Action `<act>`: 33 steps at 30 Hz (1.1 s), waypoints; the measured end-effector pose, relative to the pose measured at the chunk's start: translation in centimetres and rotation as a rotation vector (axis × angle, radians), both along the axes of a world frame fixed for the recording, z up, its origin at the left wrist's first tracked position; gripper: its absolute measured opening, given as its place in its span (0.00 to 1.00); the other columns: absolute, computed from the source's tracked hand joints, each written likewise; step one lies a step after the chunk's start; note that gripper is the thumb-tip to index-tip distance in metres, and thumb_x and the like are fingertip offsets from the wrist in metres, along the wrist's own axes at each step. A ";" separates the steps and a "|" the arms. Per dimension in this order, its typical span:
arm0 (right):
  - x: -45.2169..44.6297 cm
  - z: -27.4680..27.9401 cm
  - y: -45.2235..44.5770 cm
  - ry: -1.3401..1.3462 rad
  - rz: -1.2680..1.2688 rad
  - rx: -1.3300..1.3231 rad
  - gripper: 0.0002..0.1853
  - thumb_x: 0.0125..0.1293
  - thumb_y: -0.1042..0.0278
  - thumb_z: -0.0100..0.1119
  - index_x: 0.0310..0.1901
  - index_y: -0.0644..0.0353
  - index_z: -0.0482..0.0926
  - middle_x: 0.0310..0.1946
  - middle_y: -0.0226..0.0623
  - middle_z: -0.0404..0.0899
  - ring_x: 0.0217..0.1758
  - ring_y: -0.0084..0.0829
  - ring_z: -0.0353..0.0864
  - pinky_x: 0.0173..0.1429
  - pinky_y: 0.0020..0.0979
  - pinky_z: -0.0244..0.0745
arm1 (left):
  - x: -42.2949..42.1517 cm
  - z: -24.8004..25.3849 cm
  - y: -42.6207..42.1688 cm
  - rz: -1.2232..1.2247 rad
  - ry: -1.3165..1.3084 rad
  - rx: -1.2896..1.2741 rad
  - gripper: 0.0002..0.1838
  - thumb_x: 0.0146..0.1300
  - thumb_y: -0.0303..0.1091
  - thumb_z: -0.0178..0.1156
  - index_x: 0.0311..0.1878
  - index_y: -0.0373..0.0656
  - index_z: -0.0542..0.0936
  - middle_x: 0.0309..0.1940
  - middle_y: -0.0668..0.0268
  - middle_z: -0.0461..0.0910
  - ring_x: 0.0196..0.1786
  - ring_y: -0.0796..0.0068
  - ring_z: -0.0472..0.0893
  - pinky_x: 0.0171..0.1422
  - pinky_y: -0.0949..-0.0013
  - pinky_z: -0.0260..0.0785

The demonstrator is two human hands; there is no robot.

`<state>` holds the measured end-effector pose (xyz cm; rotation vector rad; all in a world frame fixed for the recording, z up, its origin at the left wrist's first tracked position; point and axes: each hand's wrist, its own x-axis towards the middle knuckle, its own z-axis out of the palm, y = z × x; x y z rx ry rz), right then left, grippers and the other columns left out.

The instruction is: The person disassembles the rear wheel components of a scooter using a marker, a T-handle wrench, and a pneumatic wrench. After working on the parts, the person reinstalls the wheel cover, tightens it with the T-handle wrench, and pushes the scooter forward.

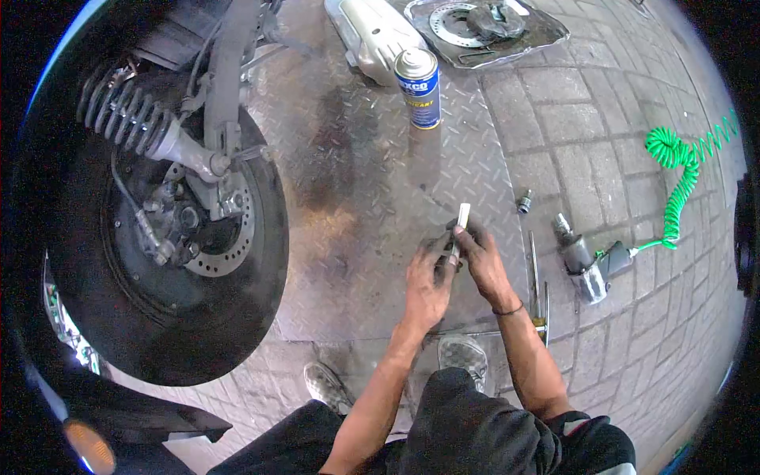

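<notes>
A small, narrow white piece [464, 212] points up from between my two hands, over the metal plate; its exact kind I cannot make out. My right hand [481, 265] is closed, with thumb and fingers pinching it near its upper part. Lower down on the piece, my left hand [430, 277] is also closed, its fingers darkened with grime. The fingers hide much of the lower end. Beyond the hands, a blue spray can [419, 91] with a white cap stands upright on the plate.
To the left is a motorcycle wheel [261, 317] with a coil shock absorber [127, 119]. On the right lie an air impact wrench [586, 269] with a green coiled hose [674, 214], a socket [525, 201] and metal rods [534, 269]. A tray [546, 43] holds a brake disc [455, 25].
</notes>
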<state>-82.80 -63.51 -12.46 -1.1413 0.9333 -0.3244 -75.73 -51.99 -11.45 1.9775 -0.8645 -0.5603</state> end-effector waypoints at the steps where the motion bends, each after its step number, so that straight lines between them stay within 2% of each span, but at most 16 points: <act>1: -0.1 -0.8 -0.5 0.000 -0.020 -0.042 0.20 0.74 0.56 0.55 0.51 0.69 0.79 0.33 0.34 0.79 0.39 0.26 0.76 0.45 0.31 0.73 | 0.2 0.3 0.0 0.019 -0.047 -0.082 0.16 0.69 0.33 0.61 0.57 0.36 0.79 0.54 0.51 0.79 0.53 0.51 0.79 0.60 0.54 0.70; 6: 1.6 -1.6 -7.6 -0.055 -0.191 0.097 0.22 0.73 0.50 0.50 0.41 0.65 0.81 0.28 0.32 0.78 0.30 0.26 0.74 0.35 0.32 0.71 | 1.8 -0.4 1.5 0.104 0.135 -0.002 0.14 0.70 0.34 0.61 0.54 0.39 0.80 0.48 0.57 0.80 0.50 0.62 0.80 0.55 0.62 0.73; 9: 6.7 -3.6 -17.9 0.134 -0.115 -0.191 0.23 0.71 0.46 0.51 0.36 0.61 0.82 0.27 0.34 0.78 0.30 0.28 0.74 0.36 0.36 0.70 | 2.4 -1.5 2.3 0.157 0.059 -0.012 0.11 0.69 0.33 0.62 0.50 0.39 0.82 0.45 0.58 0.81 0.47 0.64 0.80 0.54 0.62 0.73; 10: 8.5 -4.5 -21.8 -0.011 -0.080 -0.416 0.24 0.70 0.45 0.52 0.35 0.62 0.84 0.27 0.38 0.80 0.30 0.30 0.75 0.38 0.38 0.71 | 2.6 -1.4 2.3 0.161 0.060 -0.006 0.11 0.69 0.33 0.62 0.50 0.39 0.82 0.45 0.58 0.81 0.47 0.64 0.80 0.54 0.62 0.73; 12: 12.2 -2.0 -28.6 0.247 0.151 -0.823 0.19 0.73 0.52 0.52 0.43 0.62 0.81 0.28 0.28 0.76 0.30 0.26 0.73 0.34 0.31 0.68 | 2.8 -0.8 2.3 0.156 0.120 0.019 0.08 0.67 0.26 0.58 0.48 0.37 0.80 0.42 0.55 0.80 0.44 0.58 0.81 0.51 0.62 0.73; 15: 18.6 -4.1 -36.8 0.342 0.323 -1.893 0.14 0.66 0.59 0.60 0.44 0.61 0.80 0.31 0.32 0.81 0.35 0.33 0.79 0.38 0.34 0.75 | 2.3 -2.1 3.2 0.178 0.011 0.110 0.08 0.67 0.27 0.59 0.48 0.38 0.80 0.43 0.56 0.81 0.45 0.58 0.80 0.51 0.61 0.73; 18: 22.1 -2.6 -38.1 0.669 0.511 -1.690 0.05 0.60 0.67 0.59 0.31 0.56 0.82 0.23 0.42 0.83 0.31 0.42 0.86 0.33 0.39 0.78 | 2.9 -2.2 3.9 0.176 0.161 0.105 0.08 0.68 0.28 0.59 0.48 0.39 0.81 0.43 0.57 0.81 0.45 0.57 0.80 0.50 0.60 0.73; 19: 24.6 -9.6 -44.4 0.539 0.569 -2.142 0.08 0.60 0.68 0.58 0.27 0.59 0.82 0.25 0.47 0.83 0.28 0.43 0.85 0.32 0.41 0.78 | 3.0 -2.4 4.2 0.188 0.162 0.107 0.08 0.68 0.28 0.59 0.48 0.39 0.81 0.43 0.57 0.81 0.45 0.57 0.80 0.50 0.60 0.73; 20: 25.5 -11.0 -45.6 0.691 0.729 -2.072 0.10 0.63 0.66 0.55 0.31 0.64 0.81 0.26 0.53 0.82 0.31 0.52 0.84 0.37 0.48 0.78 | 3.0 -2.5 4.6 0.202 0.152 0.121 0.08 0.68 0.29 0.59 0.48 0.40 0.81 0.44 0.57 0.81 0.46 0.57 0.80 0.50 0.60 0.73; 22: 23.5 -4.7 -37.5 0.213 0.002 -1.328 0.15 0.66 0.63 0.51 0.36 0.67 0.81 0.29 0.57 0.82 0.36 0.58 0.82 0.42 0.51 0.77 | 3.1 -2.9 5.6 0.229 0.141 0.141 0.09 0.68 0.29 0.59 0.49 0.40 0.81 0.44 0.57 0.81 0.46 0.58 0.81 0.51 0.61 0.73; 23: 23.6 -6.6 -38.9 0.312 0.009 -1.408 0.19 0.70 0.58 0.46 0.42 0.67 0.80 0.33 0.61 0.81 0.41 0.63 0.80 0.46 0.54 0.74 | 3.1 -3.0 6.1 0.254 0.123 0.141 0.08 0.67 0.28 0.60 0.48 0.38 0.81 0.43 0.57 0.81 0.45 0.61 0.81 0.51 0.63 0.73; 24: 23.1 -5.4 -37.3 0.044 -0.050 -1.574 0.17 0.71 0.60 0.49 0.45 0.67 0.80 0.35 0.59 0.82 0.40 0.56 0.82 0.44 0.51 0.75 | 3.2 -3.0 6.4 0.279 0.104 0.142 0.08 0.67 0.26 0.60 0.47 0.35 0.81 0.42 0.57 0.81 0.43 0.65 0.81 0.51 0.65 0.73; 26: 20.8 1.3 -29.8 -0.122 -0.097 -0.714 0.12 0.70 0.66 0.57 0.50 0.64 0.79 0.38 0.45 0.84 0.36 0.37 0.81 0.40 0.37 0.76 | 3.4 -2.2 6.9 0.312 0.082 0.163 0.08 0.67 0.26 0.60 0.47 0.35 0.81 0.43 0.57 0.81 0.44 0.65 0.81 0.51 0.66 0.73; 27: 19.6 1.9 -27.9 -0.144 -0.185 -0.797 0.19 0.71 0.62 0.58 0.59 0.62 0.77 0.38 0.47 0.85 0.33 0.36 0.82 0.40 0.38 0.76 | 3.5 -1.8 7.0 0.331 0.060 0.174 0.08 0.67 0.26 0.60 0.47 0.35 0.80 0.43 0.57 0.81 0.44 0.65 0.81 0.52 0.66 0.73; 29: 14.9 3.9 -24.9 -0.041 -0.105 -0.784 0.22 0.71 0.53 0.57 0.56 0.64 0.79 0.38 0.28 0.78 0.35 0.23 0.71 0.40 0.29 0.70 | 4.1 -1.3 7.4 0.312 0.106 0.134 0.09 0.67 0.27 0.61 0.48 0.35 0.81 0.43 0.57 0.81 0.45 0.65 0.81 0.52 0.66 0.73; 33: 4.8 7.7 -18.4 0.224 0.447 -0.757 0.21 0.70 0.64 0.59 0.61 0.63 0.78 0.36 0.32 0.80 0.37 0.22 0.73 0.43 0.31 0.73 | 4.5 -0.2 8.3 0.278 0.124 0.113 0.11 0.68 0.32 0.63 0.49 0.36 0.82 0.43 0.56 0.81 0.45 0.64 0.81 0.53 0.64 0.74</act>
